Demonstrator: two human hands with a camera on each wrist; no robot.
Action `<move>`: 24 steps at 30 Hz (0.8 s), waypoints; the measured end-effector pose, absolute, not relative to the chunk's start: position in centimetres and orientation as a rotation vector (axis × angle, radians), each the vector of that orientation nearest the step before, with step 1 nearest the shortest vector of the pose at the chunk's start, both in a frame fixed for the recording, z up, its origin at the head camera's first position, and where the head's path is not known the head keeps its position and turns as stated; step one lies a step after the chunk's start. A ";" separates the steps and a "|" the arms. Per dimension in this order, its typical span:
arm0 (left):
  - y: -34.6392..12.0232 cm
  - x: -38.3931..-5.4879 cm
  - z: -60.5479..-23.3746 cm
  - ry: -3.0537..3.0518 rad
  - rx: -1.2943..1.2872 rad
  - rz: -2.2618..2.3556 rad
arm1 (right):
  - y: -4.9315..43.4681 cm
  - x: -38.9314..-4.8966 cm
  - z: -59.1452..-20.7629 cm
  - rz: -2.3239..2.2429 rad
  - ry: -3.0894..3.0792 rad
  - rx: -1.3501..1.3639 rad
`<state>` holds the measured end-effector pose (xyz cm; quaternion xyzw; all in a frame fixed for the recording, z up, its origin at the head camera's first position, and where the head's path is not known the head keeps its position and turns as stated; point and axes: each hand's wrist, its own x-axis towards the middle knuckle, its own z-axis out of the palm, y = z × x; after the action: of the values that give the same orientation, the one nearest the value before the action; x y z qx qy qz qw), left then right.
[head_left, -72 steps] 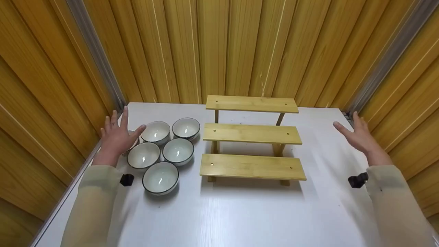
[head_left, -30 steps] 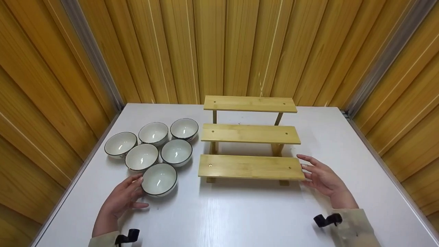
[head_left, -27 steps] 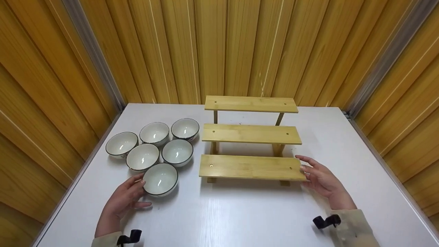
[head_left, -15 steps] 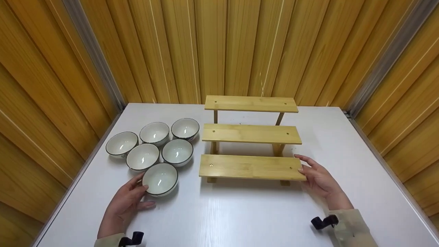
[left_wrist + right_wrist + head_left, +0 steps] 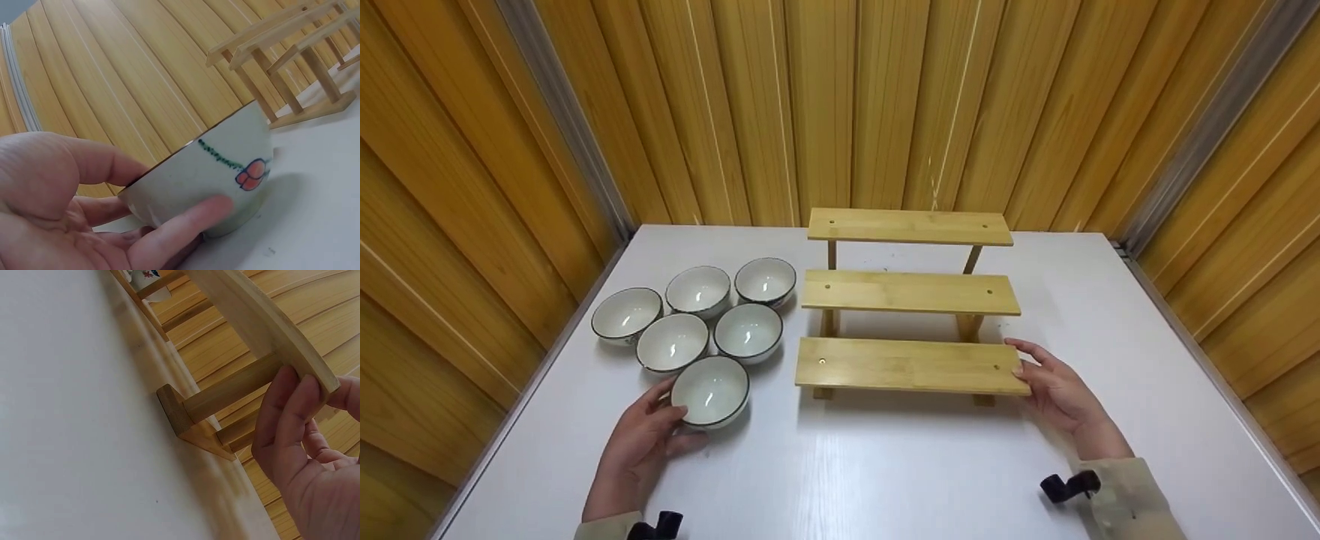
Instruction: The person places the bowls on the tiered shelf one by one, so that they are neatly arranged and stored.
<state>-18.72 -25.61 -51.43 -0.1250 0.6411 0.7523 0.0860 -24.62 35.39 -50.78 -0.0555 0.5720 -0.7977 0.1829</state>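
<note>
My left hand point(image 5: 639, 435) grips the nearest white bowl point(image 5: 711, 390) at its left side. The thumb reaches the dark rim and other fingers lie along the outer wall and underneath. In the left wrist view this bowl point(image 5: 208, 169) shows a painted red flower and green stem. At the three-step wooden stand point(image 5: 911, 365), my right hand point(image 5: 1061, 397) pinches the right end of the lowest board. The right wrist view shows its fingers on the underside of that board point(image 5: 270, 320); the thumb is partly hidden by the board.
Several more white bowls point(image 5: 673, 343) sit upright, close together, behind the held one. The stand is to their right on the white table point(image 5: 870, 465). Yellow wood-look panels point(image 5: 877, 105) close off the back and both sides.
Both hands have come down and inward from beside the table's side edges. The left has taken hold of the nearest bowl, the right of the lowest board's end. Bowls and stand look unmoved.
</note>
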 end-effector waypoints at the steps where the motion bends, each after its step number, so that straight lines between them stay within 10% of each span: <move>1: -25.6 -18.7 -51.4 1.919 -0.379 2.240 | 35.4 -24.6 -50.8 -2.247 1.621 -0.152; 24: -24.9 -17.9 -49.4 2.001 -0.383 2.171 | 35.5 -24.6 -51.0 -2.220 1.665 -0.140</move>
<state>-17.89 -24.91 -49.38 -0.1282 0.6697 0.7268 0.0822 -24.64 35.51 -51.01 -0.0494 0.5894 -0.7858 0.1806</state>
